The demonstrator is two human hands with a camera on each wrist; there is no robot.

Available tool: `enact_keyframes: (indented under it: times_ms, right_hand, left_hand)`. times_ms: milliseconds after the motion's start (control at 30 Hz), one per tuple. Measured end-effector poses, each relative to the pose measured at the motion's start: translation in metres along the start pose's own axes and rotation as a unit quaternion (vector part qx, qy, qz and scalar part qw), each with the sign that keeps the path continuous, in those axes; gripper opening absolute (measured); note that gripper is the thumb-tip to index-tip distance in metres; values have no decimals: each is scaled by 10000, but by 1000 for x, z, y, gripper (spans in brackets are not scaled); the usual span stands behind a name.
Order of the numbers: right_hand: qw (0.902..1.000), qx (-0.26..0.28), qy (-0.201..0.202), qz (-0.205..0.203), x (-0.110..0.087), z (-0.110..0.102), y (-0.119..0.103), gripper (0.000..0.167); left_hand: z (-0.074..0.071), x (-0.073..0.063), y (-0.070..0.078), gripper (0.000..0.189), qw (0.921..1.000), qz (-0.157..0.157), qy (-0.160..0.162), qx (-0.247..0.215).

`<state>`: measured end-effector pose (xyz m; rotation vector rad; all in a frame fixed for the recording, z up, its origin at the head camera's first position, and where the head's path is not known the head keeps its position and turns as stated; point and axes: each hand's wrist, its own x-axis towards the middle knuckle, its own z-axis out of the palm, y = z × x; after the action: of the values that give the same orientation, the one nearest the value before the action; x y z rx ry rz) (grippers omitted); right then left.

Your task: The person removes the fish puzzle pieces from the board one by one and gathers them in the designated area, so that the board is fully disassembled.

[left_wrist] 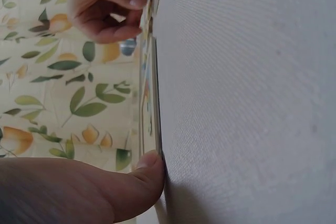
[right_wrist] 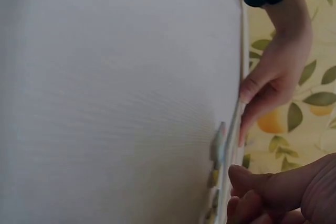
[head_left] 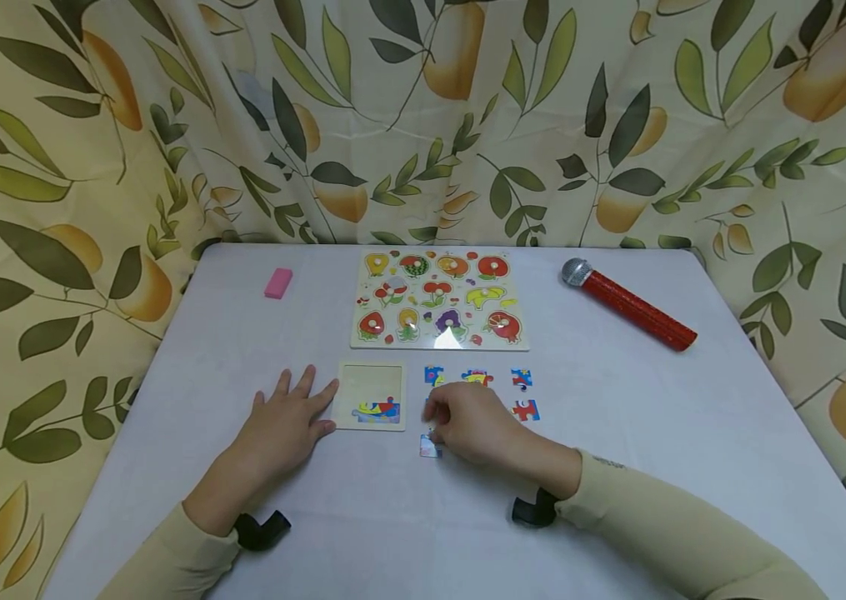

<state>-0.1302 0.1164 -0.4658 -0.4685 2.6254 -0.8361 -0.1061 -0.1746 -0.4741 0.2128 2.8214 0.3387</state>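
Observation:
My left hand (head_left: 283, 421) lies spread on the cloth, its fingertips and thumb at the left edge of a small square puzzle tray (head_left: 370, 375). In the left wrist view the thumb (left_wrist: 149, 166) presses the tray's rim. A few joined jigsaw pieces (head_left: 377, 410) sit in the tray's lower right. My right hand (head_left: 475, 421) is over the loose pieces right of the tray, fingers bent, with thumb and fingertip apart in the left wrist view. A pale blue jigsaw piece (head_left: 430, 447) lies beside its thumb; the hand partly covers others.
Loose jigsaw pieces (head_left: 524, 410) lie right of the tray. Behind stands a fruit peg-puzzle board (head_left: 423, 325). A pink block (head_left: 278, 283) is at the back left, a red microphone (head_left: 636, 308) at the back right. A patterned curtain (head_left: 407, 125) borders the table.

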Motion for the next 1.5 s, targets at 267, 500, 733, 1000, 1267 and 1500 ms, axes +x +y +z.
enact_keyframes:
  times_ms: [267,500,733,1000,1267,1500]
  right_hand:
    - [9974,263,27,-666,25,-1,-20,28]
    - [9920,444,-407,-1111,52,12,-37,42]
    - [9904,345,-811,-1064,64,19,-45,45]
    - [9890,-150,-962,-1111,63,22,-50,34]
    - [9878,-308,-887,-1243,59,23,-50,26]
    - [9897,-222,-760,-1190,62,26,-48,23]
  left_hand:
    - [0,2,0,67,10000,3,14,9]
    - [1,3,-2,66,10000,63,7,72]
    - [2,3,-2,65,9999,102,27,19]
    - [3,1,-4,65,9997,180,104,157]
    - [3,2,-4,65,9996,200,105,188]
    - [4,2,-5,66,9996,196,104,180]
